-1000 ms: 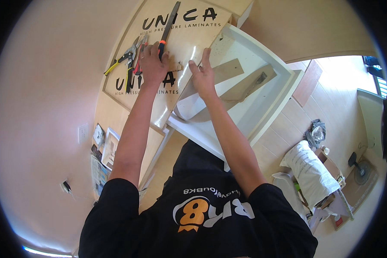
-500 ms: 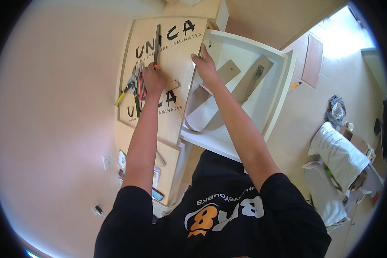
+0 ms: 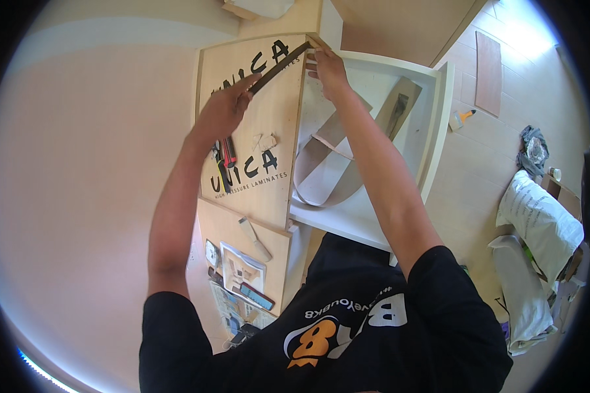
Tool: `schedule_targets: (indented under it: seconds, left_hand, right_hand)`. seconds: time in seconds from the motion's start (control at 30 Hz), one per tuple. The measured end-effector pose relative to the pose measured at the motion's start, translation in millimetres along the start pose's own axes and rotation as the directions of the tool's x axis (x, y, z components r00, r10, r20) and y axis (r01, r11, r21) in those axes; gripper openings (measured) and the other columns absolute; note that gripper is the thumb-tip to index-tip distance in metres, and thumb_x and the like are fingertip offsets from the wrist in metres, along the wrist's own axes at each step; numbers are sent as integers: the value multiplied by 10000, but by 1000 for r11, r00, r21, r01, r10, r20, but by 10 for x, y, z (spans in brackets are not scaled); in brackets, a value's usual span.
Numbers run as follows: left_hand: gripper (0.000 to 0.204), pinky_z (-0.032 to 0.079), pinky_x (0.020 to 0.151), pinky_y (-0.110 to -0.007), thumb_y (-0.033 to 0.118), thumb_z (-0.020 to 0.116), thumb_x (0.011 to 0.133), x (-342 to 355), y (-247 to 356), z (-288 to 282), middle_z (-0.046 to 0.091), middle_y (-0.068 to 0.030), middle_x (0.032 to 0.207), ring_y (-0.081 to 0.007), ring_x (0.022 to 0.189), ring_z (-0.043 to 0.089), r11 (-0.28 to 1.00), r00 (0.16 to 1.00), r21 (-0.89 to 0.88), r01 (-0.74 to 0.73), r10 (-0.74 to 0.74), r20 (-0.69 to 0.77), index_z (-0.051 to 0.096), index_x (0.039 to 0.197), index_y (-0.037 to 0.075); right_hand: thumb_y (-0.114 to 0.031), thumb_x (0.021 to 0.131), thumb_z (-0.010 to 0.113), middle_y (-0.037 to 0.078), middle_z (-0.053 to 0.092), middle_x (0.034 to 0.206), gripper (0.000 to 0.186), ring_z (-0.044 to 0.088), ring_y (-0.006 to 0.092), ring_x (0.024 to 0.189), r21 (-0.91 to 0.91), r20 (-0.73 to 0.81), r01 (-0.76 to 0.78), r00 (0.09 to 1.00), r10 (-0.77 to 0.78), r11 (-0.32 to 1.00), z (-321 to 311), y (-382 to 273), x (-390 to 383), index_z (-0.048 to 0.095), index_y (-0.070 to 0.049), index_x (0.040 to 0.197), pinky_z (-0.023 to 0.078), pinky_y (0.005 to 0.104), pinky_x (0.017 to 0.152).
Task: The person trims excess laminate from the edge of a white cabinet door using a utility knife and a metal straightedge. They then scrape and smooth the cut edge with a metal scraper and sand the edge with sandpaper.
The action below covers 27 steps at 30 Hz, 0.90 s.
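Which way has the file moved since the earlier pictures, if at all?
Yes: the file has swung rightward across the board, its tip now at the board's far right corner.

Got a plain pinkish-beige wall (image 3: 92, 196) filling the left side, pale seamed floor (image 3: 462, 190) on the right, a tan panel (image 3: 400, 29) up top. Seeing bright glare (image 3: 519, 29) upper right (seriously washed out), plus a thin light strip (image 3: 39, 373) lower left.

Left hand (image 3: 227, 110) curled, elbow (image 3: 170, 267) bent — right hand (image 3: 330, 73) farther forward, arm (image 3: 377, 160) nearly straight
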<state>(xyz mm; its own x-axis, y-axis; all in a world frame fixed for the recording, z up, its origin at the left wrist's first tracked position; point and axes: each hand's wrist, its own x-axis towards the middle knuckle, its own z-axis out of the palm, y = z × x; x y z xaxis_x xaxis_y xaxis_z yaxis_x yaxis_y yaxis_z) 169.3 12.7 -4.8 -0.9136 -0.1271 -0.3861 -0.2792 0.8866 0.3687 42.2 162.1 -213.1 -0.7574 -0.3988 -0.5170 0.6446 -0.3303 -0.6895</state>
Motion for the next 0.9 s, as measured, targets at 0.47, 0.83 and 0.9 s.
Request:
schedule_targets:
  seconds: [0.47,0.83,0.9]
  left_hand:
    - [434,517,566,-333,117,466,1037,593,579,-641,644,-91,869,-142,558,548,973,965,203,112,-155,211,586,1453,87]
    - [414,509,500,-343,145,456,1063,724,637,-701,578,-76,715,-147,498,519,947,972,320,-18,-59,229,590,1450,89]
    - [410,508,500,-346,159,464,1065,724,568,-681,596,-89,716,-150,494,520,954,964,294,53,-125,233,593,1450,97]
  right_hand:
    - [94,856,520,236,630,1337,528,545,416,1303,-476,97,634,727,-680,610,40,129,128,598,6,1370,451,461,1108]
    - [64,935,525,205,527,1335,495,552,352,1210,-453,104,645,724,-682,616,54,333,267,586,-32,1416,481,410,1013]
    - [149,893,460,181,474,1313,648,518,330,1247,-495,160,632,741,-653,596,5,350,281,534,-84,1493,478,396,1033]
